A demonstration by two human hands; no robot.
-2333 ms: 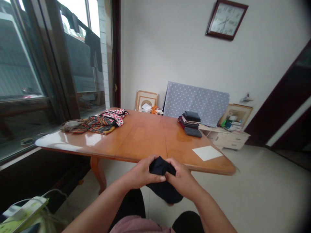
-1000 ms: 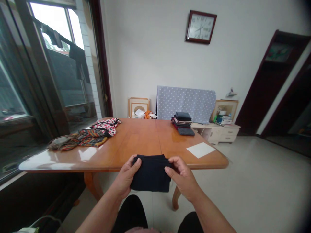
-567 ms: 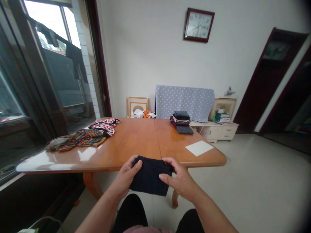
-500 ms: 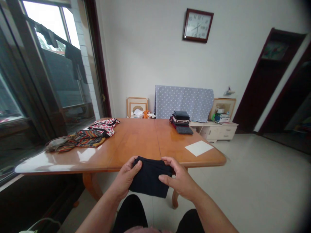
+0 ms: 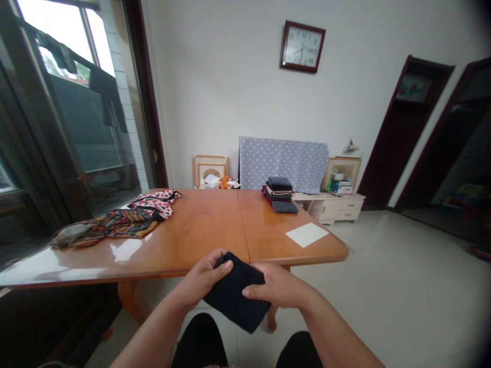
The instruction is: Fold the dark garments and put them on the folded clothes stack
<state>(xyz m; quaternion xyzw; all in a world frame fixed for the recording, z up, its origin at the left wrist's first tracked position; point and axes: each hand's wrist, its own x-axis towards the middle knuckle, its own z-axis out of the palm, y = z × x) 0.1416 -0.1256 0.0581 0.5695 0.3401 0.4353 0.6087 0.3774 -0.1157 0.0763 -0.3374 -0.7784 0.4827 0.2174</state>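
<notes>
In the head view, I am holding a folded dark cloth [image 5: 236,296], tilted, between me and the wooden table [image 5: 203,220]; my left hand [image 5: 204,280] is pinching its upper left edge and my right hand [image 5: 279,286] is gripping its right side.

The table [image 5: 207,230] is glossy orange-brown wood with rounded corners, curved legs and a seam across its top; window light glares white along its left end. On that left part lies a loose row of garments: a crumpled grayish-brown one [image 5: 69,235] outermost, a multicolored striped one [image 5: 130,223] next, and a white one with red print and black trim [image 5: 157,202] farthest back. Toward the far right stands a stack of folded clothes [image 5: 279,190], a folded dark-gray garment [image 5: 285,207] at its near side. Nearer the right-hand corner, a white sheet [image 5: 307,234] lies flat.
</notes>
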